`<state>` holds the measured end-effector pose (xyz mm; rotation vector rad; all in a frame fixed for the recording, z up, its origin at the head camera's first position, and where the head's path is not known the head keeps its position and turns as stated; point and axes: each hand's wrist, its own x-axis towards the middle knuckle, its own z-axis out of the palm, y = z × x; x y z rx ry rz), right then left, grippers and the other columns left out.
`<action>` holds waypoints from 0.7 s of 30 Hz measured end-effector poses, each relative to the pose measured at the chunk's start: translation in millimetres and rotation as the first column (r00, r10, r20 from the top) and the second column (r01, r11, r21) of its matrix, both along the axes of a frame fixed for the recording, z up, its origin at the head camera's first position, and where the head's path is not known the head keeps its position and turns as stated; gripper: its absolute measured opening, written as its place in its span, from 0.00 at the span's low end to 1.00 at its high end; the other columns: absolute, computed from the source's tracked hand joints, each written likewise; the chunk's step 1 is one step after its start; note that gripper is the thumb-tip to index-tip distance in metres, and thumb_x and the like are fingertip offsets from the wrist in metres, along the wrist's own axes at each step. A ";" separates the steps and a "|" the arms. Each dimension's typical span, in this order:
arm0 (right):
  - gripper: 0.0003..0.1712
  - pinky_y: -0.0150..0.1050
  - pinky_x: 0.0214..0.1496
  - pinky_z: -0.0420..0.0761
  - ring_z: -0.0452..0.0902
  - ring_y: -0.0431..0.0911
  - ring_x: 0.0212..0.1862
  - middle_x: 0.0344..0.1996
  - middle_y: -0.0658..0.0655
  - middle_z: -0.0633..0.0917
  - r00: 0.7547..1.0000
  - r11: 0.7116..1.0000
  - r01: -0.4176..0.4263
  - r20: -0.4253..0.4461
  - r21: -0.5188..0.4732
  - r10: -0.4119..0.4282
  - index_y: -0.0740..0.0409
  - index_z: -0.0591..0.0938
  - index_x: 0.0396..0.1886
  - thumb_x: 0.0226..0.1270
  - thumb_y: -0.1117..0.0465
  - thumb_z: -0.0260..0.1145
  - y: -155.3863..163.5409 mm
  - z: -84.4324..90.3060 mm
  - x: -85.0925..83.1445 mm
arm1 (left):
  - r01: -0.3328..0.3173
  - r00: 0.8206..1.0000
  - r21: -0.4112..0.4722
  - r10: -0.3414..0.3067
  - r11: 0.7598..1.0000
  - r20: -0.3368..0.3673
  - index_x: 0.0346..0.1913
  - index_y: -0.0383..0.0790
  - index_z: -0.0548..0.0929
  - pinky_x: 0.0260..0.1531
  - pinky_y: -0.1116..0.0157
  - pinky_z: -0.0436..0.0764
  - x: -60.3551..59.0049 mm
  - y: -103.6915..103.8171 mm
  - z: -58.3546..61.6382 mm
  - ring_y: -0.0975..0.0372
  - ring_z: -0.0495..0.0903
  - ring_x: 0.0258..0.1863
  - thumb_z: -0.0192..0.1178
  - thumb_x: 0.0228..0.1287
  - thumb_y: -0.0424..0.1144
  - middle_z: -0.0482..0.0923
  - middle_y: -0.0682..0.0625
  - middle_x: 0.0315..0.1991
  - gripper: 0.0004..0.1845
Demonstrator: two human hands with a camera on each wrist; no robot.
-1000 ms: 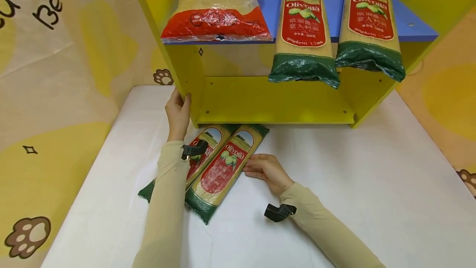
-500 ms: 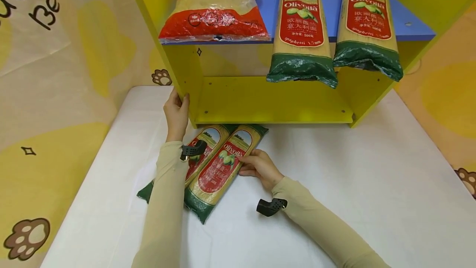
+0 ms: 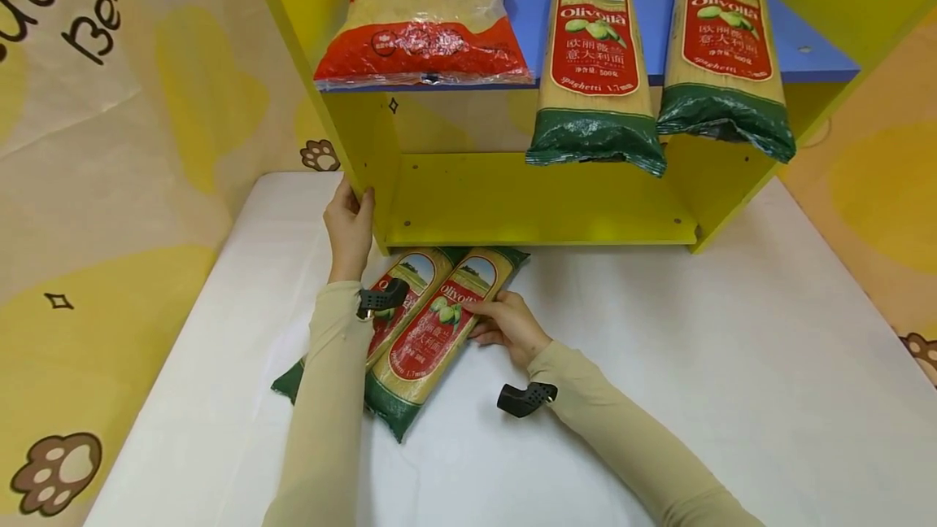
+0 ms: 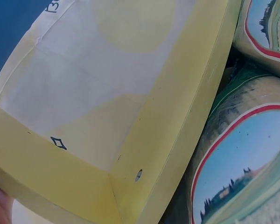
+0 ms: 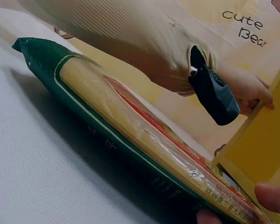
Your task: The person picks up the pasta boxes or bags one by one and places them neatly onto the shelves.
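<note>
Head view: one hand on the shelf, one on the pasta, and that overhang worries me

Using the yellow shelf unit as the landmark. Left hand is at its left side panel, fingers curled round the edge, so it's gripping the unit itself. Right hand is out in front of the unit, pinching the long edge of a spaghetti pack: thumb over the label, plus a fingertip low on the pack's side in the right wrist view. That pack lies slanted in front of the unit, top end right by its bottom lip; can't tell if it's touching or tucked under. A second pack lies beside it, nearer the unit's left panel, partly behind the left arm.

What could go wrong, imo: the pinch is one-sided on slick-looking film, so a lift could let the pack roll or sag out. If the top end is caught under the lip, yanking upward might jolt the unit. And the upper middle pack and upper right pack stick out well past the unit's blue board, so a knock from below or a shove on the panel could drop them. Red bag at the board's left end worries me less, it barely overhangs.
</note>
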<state>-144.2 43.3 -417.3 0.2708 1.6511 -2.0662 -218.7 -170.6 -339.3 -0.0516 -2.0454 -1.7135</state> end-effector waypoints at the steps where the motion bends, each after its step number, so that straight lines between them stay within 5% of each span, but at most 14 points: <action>1: 0.15 0.29 0.21 0.79 0.76 0.40 0.17 0.20 0.53 0.83 1.000 1.000 0.005 0.003 0.001 -0.005 0.67 0.71 0.44 0.62 0.65 0.65 -0.6 -0.2 -0.1 | 0.000 1.000 -0.001 0.000 1.000 -0.002 0.58 0.25 0.73 0.48 0.67 0.78 -0.7 -0.2 -1.0 0.46 0.77 0.52 0.48 0.70 0.27 0.75 0.32 0.53 0.17; 9: 0.24 0.34 0.30 0.82 0.82 0.44 0.29 0.37 0.64 0.84 0.997 1.000 0.013 -0.076 0.009 -0.013 0.70 0.67 0.54 0.61 0.68 0.65 -6.9 -5.3 2.5 | -0.011 0.999 0.004 0.011 1.000 -0.044 0.56 0.28 0.76 0.43 0.71 0.77 -21.4 -10.9 -26.4 0.48 0.79 0.49 0.50 0.69 0.29 0.78 0.34 0.50 0.15; 14: 0.29 0.43 0.43 0.83 0.82 0.52 0.42 0.50 0.72 0.78 0.991 1.000 0.003 -0.137 -0.014 -0.005 0.69 0.63 0.59 0.61 0.71 0.64 -9.3 -10.1 3.8 | -0.020 0.999 -0.003 0.020 1.000 -0.047 0.55 0.30 0.77 0.43 0.71 0.78 -22.8 -11.7 -29.1 0.52 0.80 0.48 0.51 0.69 0.30 0.80 0.38 0.49 0.14; 21: 0.29 0.43 0.44 0.82 0.82 0.54 0.44 0.51 0.72 0.78 0.992 1.000 0.021 -0.128 -0.007 -0.021 0.70 0.65 0.60 0.60 0.72 0.64 -10.1 -11.7 4.0 | -0.006 0.999 0.013 0.006 1.000 -0.046 0.56 0.31 0.77 0.45 0.69 0.78 -23.2 -11.6 -28.8 0.53 0.79 0.49 0.51 0.70 0.31 0.79 0.38 0.50 0.15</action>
